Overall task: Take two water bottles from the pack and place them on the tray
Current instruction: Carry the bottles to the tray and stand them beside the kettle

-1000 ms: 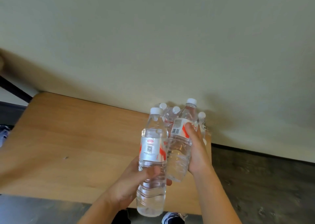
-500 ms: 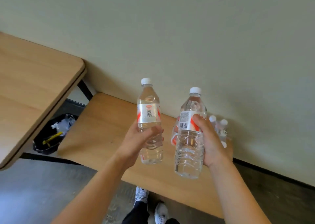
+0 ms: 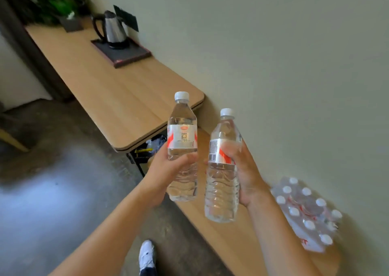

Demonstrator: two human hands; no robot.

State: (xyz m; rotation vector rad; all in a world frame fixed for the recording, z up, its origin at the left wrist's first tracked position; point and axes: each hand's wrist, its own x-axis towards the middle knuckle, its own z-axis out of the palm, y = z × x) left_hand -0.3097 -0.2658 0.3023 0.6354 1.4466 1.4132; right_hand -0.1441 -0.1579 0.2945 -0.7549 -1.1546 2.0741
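Hotel-style room, kettle on tray, wooden desk, potted plant

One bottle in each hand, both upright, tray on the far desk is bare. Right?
Not quite: the tray is not bare; a kettle stands on it, per the head view. The rest holds: left hand and right hand each hold an upright bottle.

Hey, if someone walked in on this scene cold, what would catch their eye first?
Two clear plastic water bottles with white caps, held upright mid-frame: one in the left hand, one in the right hand. At lower right, the plastic-wrapped pack of bottles sits on a low wooden bench. Far upper left, a steel kettle stands on a dark tray on the long wooden desk.
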